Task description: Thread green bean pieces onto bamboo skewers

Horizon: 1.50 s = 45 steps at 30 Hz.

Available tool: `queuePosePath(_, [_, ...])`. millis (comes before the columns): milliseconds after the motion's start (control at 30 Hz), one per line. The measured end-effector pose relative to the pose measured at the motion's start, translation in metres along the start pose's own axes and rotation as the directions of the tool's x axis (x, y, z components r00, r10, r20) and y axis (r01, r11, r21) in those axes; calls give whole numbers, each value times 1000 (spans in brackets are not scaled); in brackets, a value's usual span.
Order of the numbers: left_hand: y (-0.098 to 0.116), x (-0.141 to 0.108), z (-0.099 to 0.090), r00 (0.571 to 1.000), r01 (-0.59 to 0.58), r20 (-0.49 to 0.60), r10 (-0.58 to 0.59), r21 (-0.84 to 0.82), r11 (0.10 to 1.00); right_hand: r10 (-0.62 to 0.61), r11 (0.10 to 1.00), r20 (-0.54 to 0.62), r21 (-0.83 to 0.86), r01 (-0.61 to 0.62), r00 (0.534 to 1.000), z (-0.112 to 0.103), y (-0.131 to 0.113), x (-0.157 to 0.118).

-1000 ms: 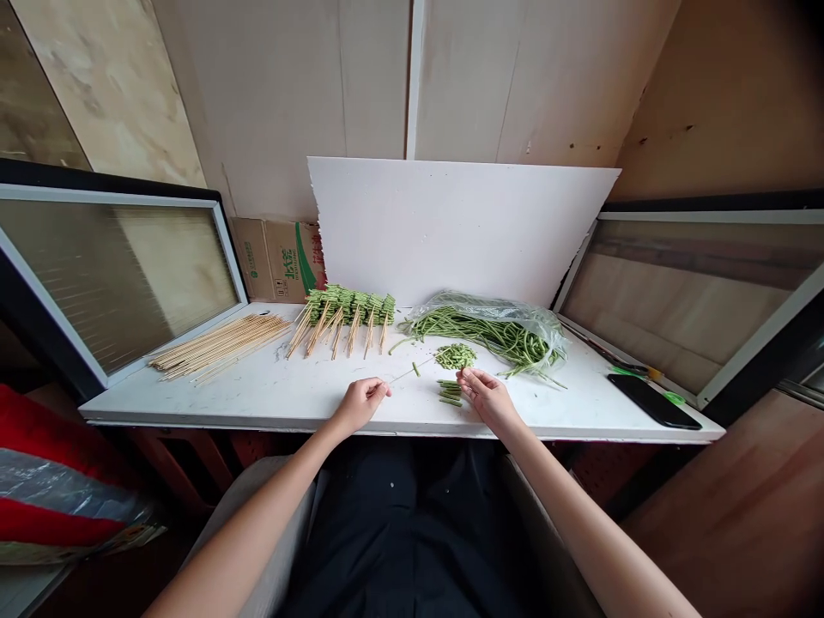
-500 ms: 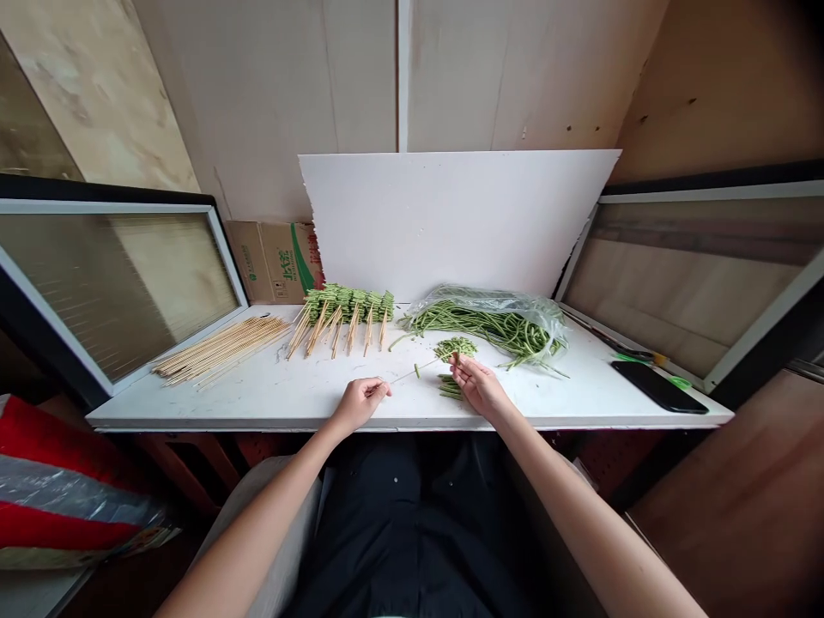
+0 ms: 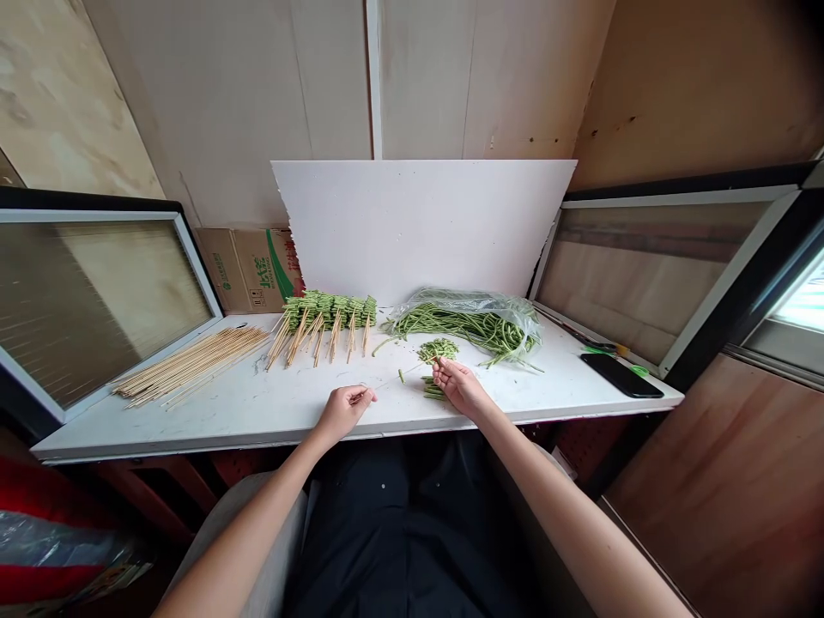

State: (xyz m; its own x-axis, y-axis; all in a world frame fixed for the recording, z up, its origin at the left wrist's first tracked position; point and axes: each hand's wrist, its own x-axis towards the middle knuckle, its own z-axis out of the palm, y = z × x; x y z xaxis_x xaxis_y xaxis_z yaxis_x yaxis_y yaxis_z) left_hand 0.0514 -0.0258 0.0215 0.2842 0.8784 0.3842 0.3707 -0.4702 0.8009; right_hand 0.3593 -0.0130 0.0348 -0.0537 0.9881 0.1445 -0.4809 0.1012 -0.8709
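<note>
My left hand [image 3: 344, 410] is closed in a pinch around a thin bamboo skewer [image 3: 410, 375], which slants up to the right above the white table. At the skewer's far end are the closed fingers of my right hand [image 3: 458, 384]; what they pinch is too small to make out. Just beyond the right fingertips lies a heap of short-cut green beans [image 3: 438, 348]. More cut pieces [image 3: 433, 388] lie side by side, partly hidden by that hand. One loose bean piece [image 3: 401, 376] rests on the table near the skewer.
Loose bamboo skewers [image 3: 193, 365] lie at the left. Several filled bean skewers [image 3: 331, 311] are stacked at the back. A clear plastic bag [image 3: 515, 305] partly covers long beans [image 3: 463, 324]. A black phone [image 3: 620, 376] lies at the right, and a cardboard box [image 3: 248, 268] stands behind.
The camera view has turned slightly right, so everything appears shifted left. Both hands keep nearly the same pose around the skewer.
</note>
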Motion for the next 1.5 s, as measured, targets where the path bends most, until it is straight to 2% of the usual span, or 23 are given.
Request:
queuePosePath(267, [0, -1, 1, 1000, 13, -12, -13, 23, 1000, 11, 1000, -42, 7, -11, 999, 0, -1, 0])
queuePosePath(467, [2, -2, 2, 999, -9, -41, 9, 7, 1000, -32, 997, -37, -72, 29, 999, -3, 1, 2])
queuePosePath(933, [0, -2, 2, 1000, 8, -23, -8, 11, 1000, 7, 1000, -55, 14, -6, 998, 1, -1, 0])
queuePosePath(1233, [-2, -5, 2, 998, -41, -47, 44, 61, 997, -89, 991, -130, -108, 75, 988, 3, 2, 1])
queuePosePath(1500, [-1, -5, 0, 999, -46, -2, 47, 129, 991, -164, 959, -183, -261, 112, 969, 9, 3, 0])
